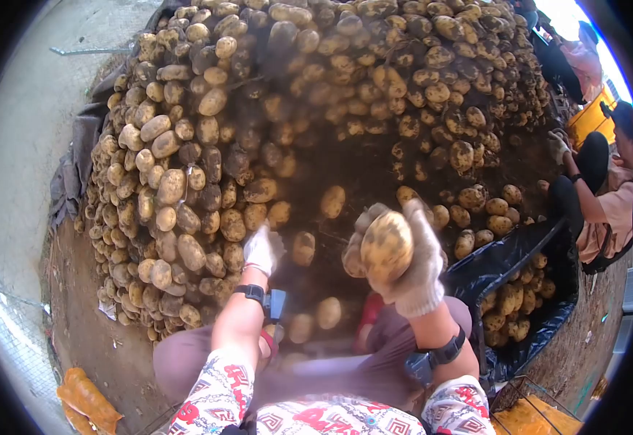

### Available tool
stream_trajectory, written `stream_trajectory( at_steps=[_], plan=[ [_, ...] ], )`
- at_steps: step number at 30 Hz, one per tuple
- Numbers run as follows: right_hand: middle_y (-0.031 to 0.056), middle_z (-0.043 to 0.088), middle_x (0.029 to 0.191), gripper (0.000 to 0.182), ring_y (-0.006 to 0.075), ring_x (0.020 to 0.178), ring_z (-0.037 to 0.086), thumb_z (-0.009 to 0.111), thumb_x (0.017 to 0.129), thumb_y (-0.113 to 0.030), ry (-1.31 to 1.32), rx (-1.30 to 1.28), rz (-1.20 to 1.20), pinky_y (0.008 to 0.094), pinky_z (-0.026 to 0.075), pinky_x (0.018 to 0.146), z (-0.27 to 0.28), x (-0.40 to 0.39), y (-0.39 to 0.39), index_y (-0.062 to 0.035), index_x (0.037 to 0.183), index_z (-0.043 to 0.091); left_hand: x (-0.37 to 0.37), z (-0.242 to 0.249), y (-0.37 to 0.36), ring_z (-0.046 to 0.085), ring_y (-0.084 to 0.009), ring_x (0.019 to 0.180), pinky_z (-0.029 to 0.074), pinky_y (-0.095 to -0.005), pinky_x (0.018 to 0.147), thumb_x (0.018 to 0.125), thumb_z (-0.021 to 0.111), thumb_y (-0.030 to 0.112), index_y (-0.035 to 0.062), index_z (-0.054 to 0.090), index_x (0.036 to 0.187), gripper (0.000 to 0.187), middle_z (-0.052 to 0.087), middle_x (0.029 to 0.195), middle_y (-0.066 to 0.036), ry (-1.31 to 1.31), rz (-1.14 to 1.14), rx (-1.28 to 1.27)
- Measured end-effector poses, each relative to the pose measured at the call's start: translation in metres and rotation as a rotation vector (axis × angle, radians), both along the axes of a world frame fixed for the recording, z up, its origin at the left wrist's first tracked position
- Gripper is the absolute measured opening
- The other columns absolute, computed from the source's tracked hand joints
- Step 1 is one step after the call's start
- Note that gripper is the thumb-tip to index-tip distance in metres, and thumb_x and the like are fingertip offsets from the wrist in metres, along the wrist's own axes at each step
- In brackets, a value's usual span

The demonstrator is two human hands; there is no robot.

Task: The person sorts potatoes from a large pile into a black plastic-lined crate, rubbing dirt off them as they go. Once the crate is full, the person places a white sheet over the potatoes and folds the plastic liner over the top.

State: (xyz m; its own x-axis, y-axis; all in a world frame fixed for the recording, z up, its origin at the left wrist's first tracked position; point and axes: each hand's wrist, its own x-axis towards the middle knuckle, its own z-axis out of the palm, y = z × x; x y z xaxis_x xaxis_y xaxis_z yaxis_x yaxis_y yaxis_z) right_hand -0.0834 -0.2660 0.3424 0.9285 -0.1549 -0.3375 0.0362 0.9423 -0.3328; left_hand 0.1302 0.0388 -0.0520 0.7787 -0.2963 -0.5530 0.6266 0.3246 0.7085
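Observation:
My right hand, in a pale knit glove, is closed around a large potato with dark soil patches, raised above the dirt floor. My left hand, in a white glove, is at the lower edge of the potato pile, close to a potato. Its fingers are blurred and partly hidden, so their grip does not show. Between my hands a loose potato lies on the ground, with another potato farther off. A potato also lies between my legs.
A black plastic bag holding several potatoes stands open by my right knee. Beyond it a co-worker with a gloved hand crouches at the right, and another person sits behind. Orange sacks lie at the lower left and lower right.

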Motion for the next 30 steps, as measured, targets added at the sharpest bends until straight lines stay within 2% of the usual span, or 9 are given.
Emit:
stream_trajectory(
  at_steps=[2,5,9,13,15,17,21,26,30],
  plan=[
    [0.0142,0.068,0.101,0.053,0.0330,0.090,0.068,0.056,0.101,-0.056,-0.073,0.086,-0.123,0.0457,0.059,0.080,0.026,-0.014,-0.015,-0.0045,0.112,0.065,-0.047,0.179,-0.049,0.063,-0.0229,0.061,0.055,-0.0387,0.055,0.097,0.068,0.052,0.0052,0.068,0.088,0.047,0.067,0.075,-0.010,0.142,0.033,0.314],
    [0.0164,0.069,0.108,0.044,0.0336,0.099,0.068,0.063,0.098,-0.043,-0.224,0.064,-0.406,0.0465,0.061,0.086,0.033,-0.053,-0.079,-0.0022,0.114,0.066,-0.057,0.192,-0.039,0.062,-0.0215,0.059,0.053,-0.0373,0.054,0.096,0.069,0.053,0.0062,0.067,0.087,0.047,0.066,0.075,-0.008,0.084,-0.045,0.478],
    [0.0178,0.072,0.115,0.035,0.0360,0.107,0.070,0.071,0.093,-0.029,-0.142,-0.019,-0.883,0.0495,0.062,0.092,-0.021,-0.167,-0.200,-0.0020,0.115,0.069,-0.027,0.101,0.011,0.059,-0.0180,0.058,0.048,-0.0353,0.052,0.096,0.070,0.048,0.0098,0.065,0.087,0.039,0.060,0.071,-0.005,-0.287,-0.225,0.599],
    [0.0111,0.076,0.110,0.026,0.0286,0.102,0.073,0.071,0.094,-0.024,0.882,-0.888,-1.049,0.0439,0.064,0.085,-0.100,-0.298,-0.263,-0.0041,0.111,0.071,-0.032,0.144,-0.013,0.068,-0.0248,0.070,0.055,-0.0410,0.063,0.095,0.069,0.047,0.0067,0.067,0.098,0.040,0.067,0.080,-0.011,-0.217,-0.352,1.024],
    [0.0124,0.075,0.110,0.034,0.0275,0.101,0.073,0.062,0.102,-0.028,0.545,-0.013,-1.404,0.0406,0.063,0.084,-0.112,-0.348,-0.288,0.0001,0.121,0.066,-0.035,0.172,-0.032,0.066,-0.0405,0.115,0.054,-0.0472,0.096,0.093,0.069,0.049,-0.0002,0.064,0.124,0.058,0.068,0.119,-0.025,-0.468,-0.536,1.386],
    [0.0176,0.075,0.111,0.049,0.0303,0.100,0.074,0.048,0.107,-0.045,0.725,-0.015,-1.469,0.0372,0.064,0.078,-0.098,-0.340,-0.274,-0.0021,0.119,0.069,-0.021,0.179,-0.049,0.057,-0.0448,0.132,0.048,-0.0482,0.109,0.092,0.069,0.051,-0.0002,0.058,0.138,0.069,0.061,0.139,-0.028,-0.446,-0.695,1.444],
    [0.0180,0.069,0.131,0.058,0.0311,0.110,0.071,0.044,0.109,-0.053,0.040,-0.240,-0.391,0.0364,0.063,0.077,-0.016,-0.253,-0.211,-0.0030,0.132,0.064,0.014,0.170,-0.084,0.061,-0.0386,0.130,0.052,-0.0464,0.105,0.090,0.069,0.048,0.0100,0.039,0.157,0.083,0.050,0.153,-0.022,-0.555,-0.942,1.601],
    [0.0167,0.070,0.116,0.053,0.0328,0.101,0.072,0.051,0.108,-0.046,0.073,-0.401,-0.281,0.0434,0.064,0.073,0.045,-0.043,-0.060,-0.0058,0.141,0.056,0.037,0.122,-0.109,0.067,-0.0303,0.114,0.059,-0.0449,0.087,0.084,0.075,0.046,0.0088,0.043,0.153,0.085,0.062,0.130,-0.016,-0.905,-1.027,1.795],
    [0.0239,0.072,0.104,0.053,0.0392,0.082,0.074,0.069,0.097,-0.036,0.315,-0.693,0.133,0.0494,0.064,0.064,0.047,0.005,-0.003,-0.0008,0.136,0.060,0.046,0.136,-0.113,0.070,-0.0298,0.109,0.059,-0.0447,0.085,0.082,0.077,0.049,0.0102,0.057,0.135,0.069,0.065,0.123,-0.015,-0.678,-1.090,1.712]
  ],
)
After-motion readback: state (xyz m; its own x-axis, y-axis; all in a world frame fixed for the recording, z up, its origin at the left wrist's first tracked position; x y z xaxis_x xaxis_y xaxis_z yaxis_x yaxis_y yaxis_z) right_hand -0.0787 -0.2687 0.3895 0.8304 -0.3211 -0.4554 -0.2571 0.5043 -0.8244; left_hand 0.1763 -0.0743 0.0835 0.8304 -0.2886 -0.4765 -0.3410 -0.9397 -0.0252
